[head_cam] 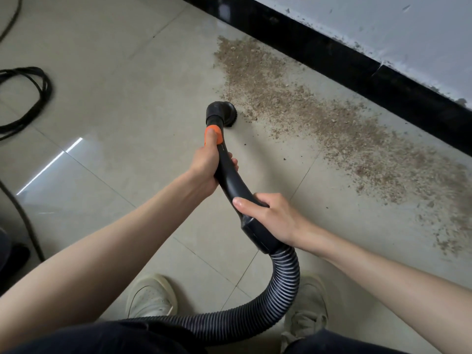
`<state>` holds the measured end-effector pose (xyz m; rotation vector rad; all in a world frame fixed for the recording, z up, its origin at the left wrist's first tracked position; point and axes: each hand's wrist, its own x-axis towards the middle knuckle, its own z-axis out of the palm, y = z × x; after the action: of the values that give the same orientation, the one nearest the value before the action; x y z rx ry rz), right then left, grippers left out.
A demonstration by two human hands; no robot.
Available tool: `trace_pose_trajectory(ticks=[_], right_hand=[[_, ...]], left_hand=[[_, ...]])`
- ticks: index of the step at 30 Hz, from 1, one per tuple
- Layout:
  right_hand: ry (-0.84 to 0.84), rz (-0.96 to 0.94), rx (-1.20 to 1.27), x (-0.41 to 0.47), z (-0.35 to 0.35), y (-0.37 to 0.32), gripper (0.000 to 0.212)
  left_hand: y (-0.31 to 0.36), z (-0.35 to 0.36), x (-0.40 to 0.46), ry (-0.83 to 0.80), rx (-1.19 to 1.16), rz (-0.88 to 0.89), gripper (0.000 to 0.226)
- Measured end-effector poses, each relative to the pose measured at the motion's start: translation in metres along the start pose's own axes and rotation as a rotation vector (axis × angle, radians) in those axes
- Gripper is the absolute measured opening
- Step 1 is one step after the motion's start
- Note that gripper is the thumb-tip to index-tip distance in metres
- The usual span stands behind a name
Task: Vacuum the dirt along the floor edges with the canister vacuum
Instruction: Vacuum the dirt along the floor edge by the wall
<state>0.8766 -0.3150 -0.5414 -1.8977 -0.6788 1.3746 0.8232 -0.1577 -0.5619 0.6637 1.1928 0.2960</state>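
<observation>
Beside dirt (319, 108), brush nozzle (223, 112), both hands gripping wand (229, 175)

I am looking down on a pale tiled floor (107, 93), where a broad band of brown dirt (319, 113) is lying beside the black baseboard (357, 70). A black cable (30, 98) is coiling at left; two pale shoes (150, 297) are standing below.

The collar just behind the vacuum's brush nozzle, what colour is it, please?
Orange, on the collar in the head view.
</observation>
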Motion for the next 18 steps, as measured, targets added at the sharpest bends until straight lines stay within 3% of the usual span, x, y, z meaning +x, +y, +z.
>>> trace_pose_trajectory(ticks=[12, 18], right_hand=[[0.003, -0.041, 0.026, 0.085, -0.009, -0.043, 0.044], [0.01, -0.085, -0.016, 0.115, -0.019, -0.054, 0.042]], left_hand=[[0.064, 0.005, 0.062, 0.017, -0.058, 0.05, 0.039], [0.086, 0.013, 0.083, 0.065, 0.06, 0.036, 0.046]])
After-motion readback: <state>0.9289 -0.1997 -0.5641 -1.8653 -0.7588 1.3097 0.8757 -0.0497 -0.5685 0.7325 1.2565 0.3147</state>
